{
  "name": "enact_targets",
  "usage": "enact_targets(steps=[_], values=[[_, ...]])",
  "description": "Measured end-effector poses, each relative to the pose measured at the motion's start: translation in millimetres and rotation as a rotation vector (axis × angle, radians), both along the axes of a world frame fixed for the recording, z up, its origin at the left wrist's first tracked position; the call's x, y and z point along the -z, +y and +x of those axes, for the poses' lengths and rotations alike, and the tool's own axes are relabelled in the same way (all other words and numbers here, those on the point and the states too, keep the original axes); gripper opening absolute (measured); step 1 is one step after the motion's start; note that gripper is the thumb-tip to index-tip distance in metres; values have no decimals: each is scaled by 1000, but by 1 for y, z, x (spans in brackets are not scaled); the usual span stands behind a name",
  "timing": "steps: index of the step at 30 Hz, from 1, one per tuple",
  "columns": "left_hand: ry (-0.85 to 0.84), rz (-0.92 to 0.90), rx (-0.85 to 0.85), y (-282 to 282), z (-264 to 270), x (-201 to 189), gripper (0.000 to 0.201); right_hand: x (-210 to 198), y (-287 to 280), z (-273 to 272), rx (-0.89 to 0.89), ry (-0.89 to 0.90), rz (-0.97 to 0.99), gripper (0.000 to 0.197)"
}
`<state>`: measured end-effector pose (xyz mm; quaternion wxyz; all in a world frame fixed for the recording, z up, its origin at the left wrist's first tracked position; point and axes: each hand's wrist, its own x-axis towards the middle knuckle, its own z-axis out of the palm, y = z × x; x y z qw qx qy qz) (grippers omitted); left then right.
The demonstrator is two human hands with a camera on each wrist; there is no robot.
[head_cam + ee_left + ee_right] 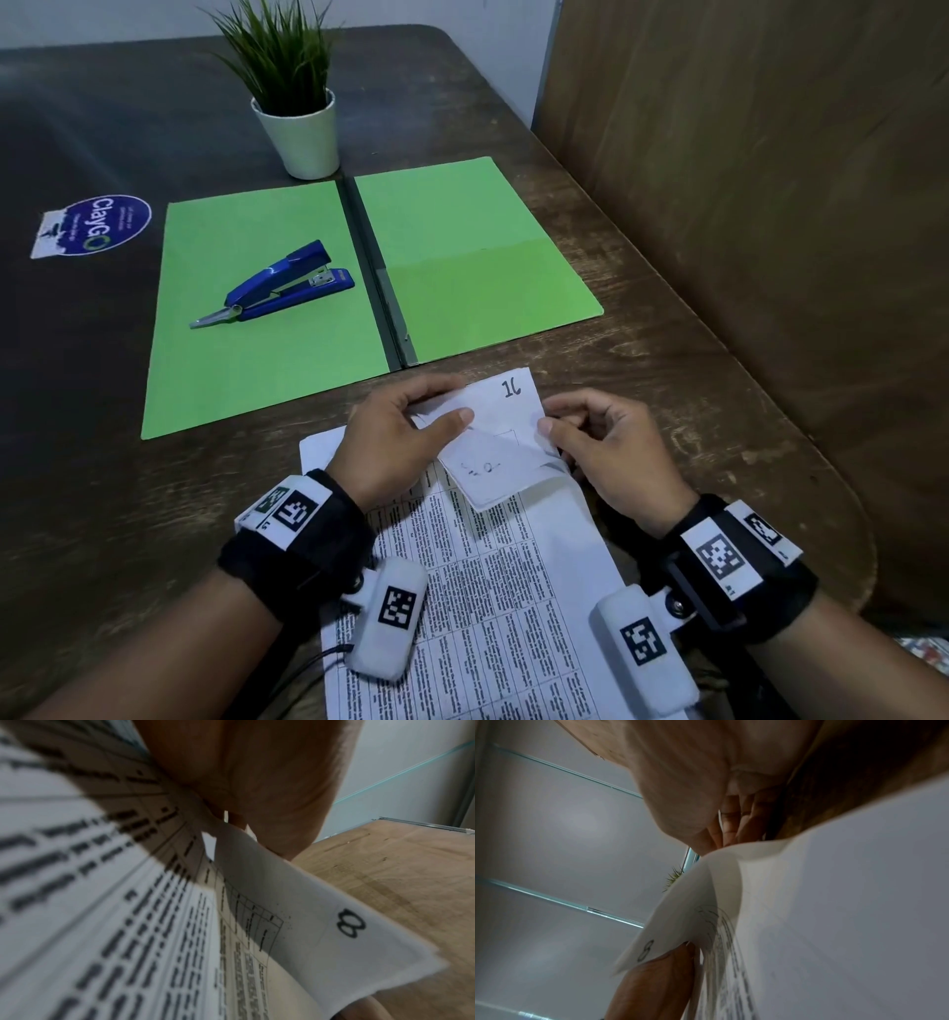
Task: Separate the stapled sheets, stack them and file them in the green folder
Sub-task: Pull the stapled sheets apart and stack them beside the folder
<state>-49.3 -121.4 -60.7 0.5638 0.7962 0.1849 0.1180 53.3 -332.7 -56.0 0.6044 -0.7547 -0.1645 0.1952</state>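
Observation:
The stapled sheets [493, 575], white with dense printed tables, lie on the near part of the table under my wrists. Their top corner is folded back, showing a handwritten 16. My left hand [405, 426] pinches that folded corner with thumb and fingers. My right hand [590, 431] pinches the sheets' right edge beside it. In the left wrist view the printed sheets [128, 923] fan out below my palm, with a page numbered 8 bent upward. The right wrist view shows the curled sheets [808, 902] against my fingers. The green folder [462, 257] lies open beyond my hands.
A blue stapler [287, 285] sits on the folder's left flap. A potted plant [303, 118] stands behind the folder. An oval sticker [97, 223] is on the table at far left. A wooden panel [770, 205] walls the right side.

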Motion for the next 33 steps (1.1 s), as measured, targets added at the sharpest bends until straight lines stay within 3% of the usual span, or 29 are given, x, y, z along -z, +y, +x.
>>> enact_targets(steps=[13, 19, 26, 33], values=[[-17, 14, -10, -1, 1, -1, 14, -3, 2, -6, 22, 5, 67, 19], [-29, 27, 2, -1, 0, 0, 14, 0, 3, -7, 23, -175, 67, 33], [-18, 7, 3, 0, 2, 2, 17, 7, 3, -9, -47, -171, -96, 23], [-22, -18, -11, -2, 1, 0, 3, 6, 2, -8, -90, -185, -149, 24]])
